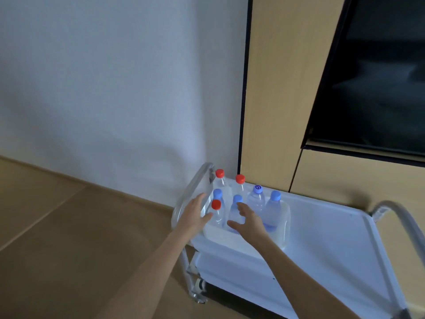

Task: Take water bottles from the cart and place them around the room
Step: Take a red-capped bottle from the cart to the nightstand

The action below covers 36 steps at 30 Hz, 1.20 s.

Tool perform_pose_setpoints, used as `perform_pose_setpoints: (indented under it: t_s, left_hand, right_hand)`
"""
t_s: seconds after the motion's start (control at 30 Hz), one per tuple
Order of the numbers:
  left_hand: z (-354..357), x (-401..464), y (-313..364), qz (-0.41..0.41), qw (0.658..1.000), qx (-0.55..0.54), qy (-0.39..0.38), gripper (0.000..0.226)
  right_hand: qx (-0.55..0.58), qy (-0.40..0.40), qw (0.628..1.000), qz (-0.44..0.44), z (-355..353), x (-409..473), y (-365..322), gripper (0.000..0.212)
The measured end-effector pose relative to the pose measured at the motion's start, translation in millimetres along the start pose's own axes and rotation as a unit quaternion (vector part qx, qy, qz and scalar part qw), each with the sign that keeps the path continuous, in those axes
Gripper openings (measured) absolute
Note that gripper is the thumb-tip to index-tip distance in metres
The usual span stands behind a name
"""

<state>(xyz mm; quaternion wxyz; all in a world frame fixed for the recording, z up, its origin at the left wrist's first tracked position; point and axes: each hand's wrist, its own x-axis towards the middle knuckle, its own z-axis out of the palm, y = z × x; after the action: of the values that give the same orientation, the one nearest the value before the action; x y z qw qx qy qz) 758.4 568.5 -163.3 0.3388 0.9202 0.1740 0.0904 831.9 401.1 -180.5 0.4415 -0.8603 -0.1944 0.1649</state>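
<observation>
Both the left hand (194, 215) and right hand (249, 221) reach with fingers released, grasping nothing, so the crowded bottles (255, 201) just beyond them could topple if nudged.

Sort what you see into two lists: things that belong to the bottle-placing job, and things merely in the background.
Job: water bottles in the white tub; cart; left hand; right hand.
Background: white wall; wooden panel; dark screen; floor.

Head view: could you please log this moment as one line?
left hand open by red-capped bottle | right hand open at blue-capped bottle | nothing lifted
</observation>
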Motion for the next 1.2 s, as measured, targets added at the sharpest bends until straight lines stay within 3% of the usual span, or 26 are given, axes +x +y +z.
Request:
perform_pose_setpoints:
  t_s: [0.27, 0.53, 0.9, 1.2]
  left_hand:
    - [10.6, 62.6, -47.4, 0.007, 0.990, -0.049, -0.133, 0.070]
    - [23.8, 84.8, -56.7, 0.024, 0.980, -0.046, -0.192, 0.061]
    - [40.4, 97.7, -57.8, 0.018, 0.981, -0.062, -0.181, 0.039]
    - [38.1, 93.2, -58.4, -0.044, 0.971, -0.193, -0.132, 0.025]
  right_hand:
    - [-0.017, -0.043, 0.998, 0.049, 38.9, 66.4, 17.2, 0.069]
    - [0.031, -0.075, 0.991, 0.104, 62.4, 86.0, 50.1, 0.064]
    - [0.016, -0.094, 0.991, 0.096, 73.9, 102.1, 65.3, 0.064]
    - [0.059, -0.086, 0.992, 0.071, 69.0, 99.4, 59.6, 0.060]
